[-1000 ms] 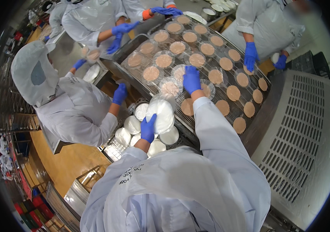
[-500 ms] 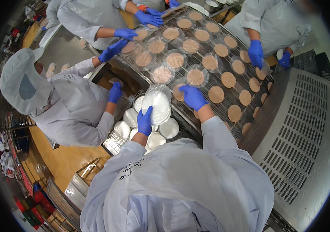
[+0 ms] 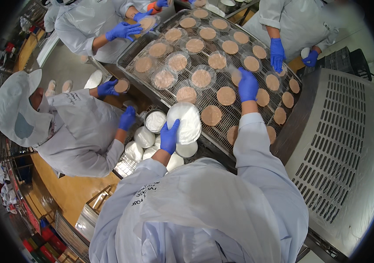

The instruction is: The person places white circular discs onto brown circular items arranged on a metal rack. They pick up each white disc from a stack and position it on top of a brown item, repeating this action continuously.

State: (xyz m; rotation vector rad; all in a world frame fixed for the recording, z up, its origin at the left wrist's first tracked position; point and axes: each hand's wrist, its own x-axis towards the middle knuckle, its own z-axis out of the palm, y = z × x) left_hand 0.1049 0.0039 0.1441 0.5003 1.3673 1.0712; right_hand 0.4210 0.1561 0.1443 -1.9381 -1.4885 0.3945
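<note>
My left hand (image 3: 169, 136), in a blue glove, grips a stack of round clear film sheets (image 3: 185, 122) by its near left edge. My right hand (image 3: 247, 85), gloved too, reaches over the wire conveyor belt (image 3: 213, 94). Its fingers are closed at a blurred film sheet (image 3: 232, 69), above a flat round patty (image 3: 236, 79) that the sheet and hand partly cover. More thin beige patties lie in rows on the belt. Several carry a film disc wider than themselves, such as the patty (image 3: 201, 78) left of my right hand.
Round tins and film stacks (image 3: 144, 136) sit on a wire rack below my left hand. A co-worker (image 3: 77, 127) at the left holds a patty (image 3: 121, 85). Other gloved co-workers stand across the belt. A slotted metal cover (image 3: 333, 149) flanks it at the right.
My right hand has moved right and farther over the belt, from one patty to another. The patties have shifted toward the far left. A co-worker's hand has lifted a patty off the belt.
</note>
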